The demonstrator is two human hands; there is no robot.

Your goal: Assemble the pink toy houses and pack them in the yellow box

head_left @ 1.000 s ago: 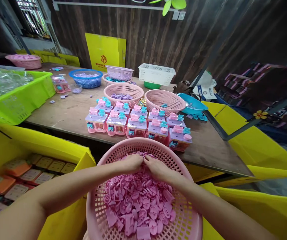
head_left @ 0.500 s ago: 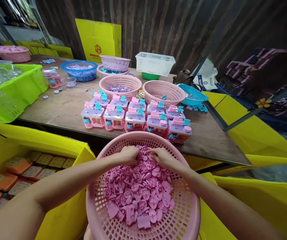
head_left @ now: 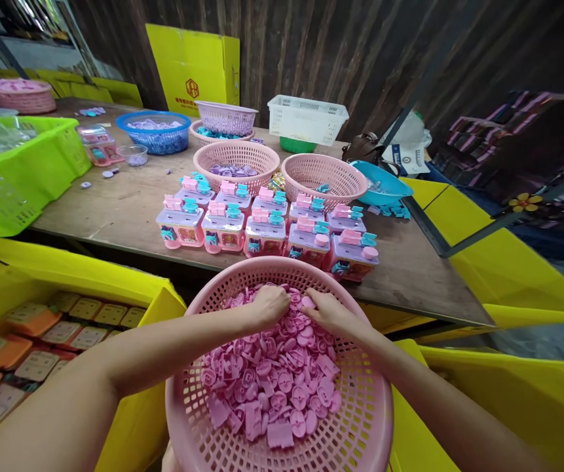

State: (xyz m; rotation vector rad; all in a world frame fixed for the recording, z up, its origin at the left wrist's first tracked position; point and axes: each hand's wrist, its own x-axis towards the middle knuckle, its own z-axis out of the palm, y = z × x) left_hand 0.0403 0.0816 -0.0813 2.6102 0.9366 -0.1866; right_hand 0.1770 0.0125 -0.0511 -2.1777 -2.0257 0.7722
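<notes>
A large pink basket [head_left: 360, 419] holds a heap of small pink plastic parts [head_left: 266, 373], many of them round, some blocky. My left hand [head_left: 270, 307] is closed over the far side of the heap, and whatever its curled fingers hold is hidden. Just to its right, my right hand [head_left: 328, 311] pinches a round pink plastic piece [head_left: 308, 302] between thumb and fingers. Beyond the basket, several pink and lilac toy machines [head_left: 223, 226] stand in two rows along the table edge, with pink and turquoise pieces on top.
Baskets with parts stand on the wooden table [head_left: 109, 210], among them a blue one [head_left: 158, 141] and a pink one [head_left: 236, 157]. A green crate [head_left: 31, 177] is at the left. Yellow cartons [head_left: 139, 387] flank the basket; the left one contains orange and cream toys [head_left: 40, 341].
My left hand has shifted right and slightly up over the heap. The right hand has moved a little to the right, and a round pink piece now shows at its fingertips.
</notes>
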